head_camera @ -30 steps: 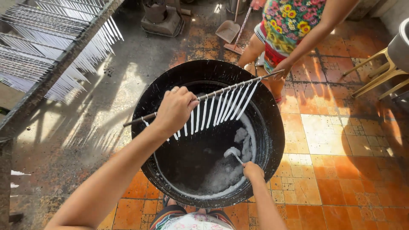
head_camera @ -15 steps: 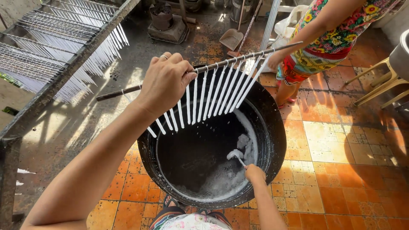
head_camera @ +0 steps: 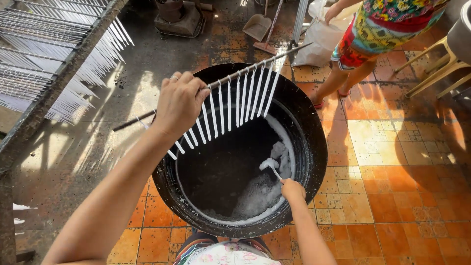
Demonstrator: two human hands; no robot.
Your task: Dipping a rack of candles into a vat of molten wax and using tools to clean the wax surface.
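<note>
While hung over the tub:
Rack [head_camera: 59, 73]: more candle rods, left.
Left hand [head_camera: 179, 105]: grip closed on rod [head_camera: 223, 79] mid-length; best hold.
Candles [head_camera: 230, 105]: light, soft, fragile, dangling.
Tub [head_camera: 314, 147]: black, waxy.
Right hand [head_camera: 293, 189]: grip closed on ladle [head_camera: 271, 166].

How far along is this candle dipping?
Done: many rods of white candles hang on the rack. In hand: the left hand holds a rod of coated candles over the black vat, while the right hand holds a spoon in the wax. Left: this rod isn't racked yet.
</note>
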